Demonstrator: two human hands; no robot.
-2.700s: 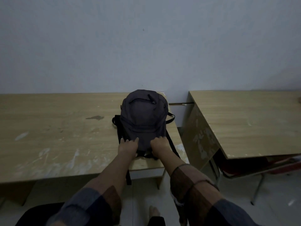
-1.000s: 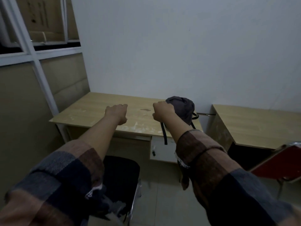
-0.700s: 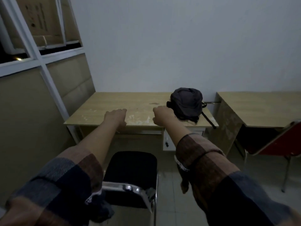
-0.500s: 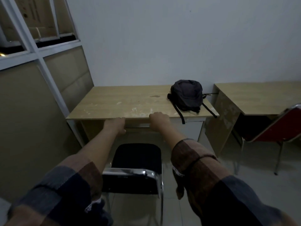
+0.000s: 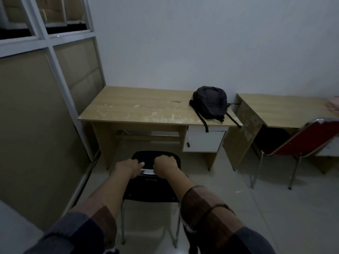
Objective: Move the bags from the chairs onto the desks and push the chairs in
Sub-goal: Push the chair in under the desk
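A dark grey backpack (image 5: pixel 211 102) lies on the right end of the left wooden desk (image 5: pixel 128 109), its straps hanging over the front edge. A black chair (image 5: pixel 150 187) with a chrome frame stands on the floor in front of that desk, apart from it. My left hand (image 5: pixel 129 166) and my right hand (image 5: pixel 165 165) both grip the top rail of its backrest, fingers curled over it. A red chair (image 5: pixel 304 140) stands at the right, partly under the second desk (image 5: pixel 282 109).
A partition wall with metal framing and windows runs along the left. White drawers (image 5: pixel 203 139) hang under the left desk's right side. Something pink (image 5: pixel 333 105) lies at the far right of the second desk. Pale tiled floor lies around the chairs.
I have stepped back from the desk after leaving the backpack on it. Both hands came down from mid-air and took hold of the black chair's backrest.
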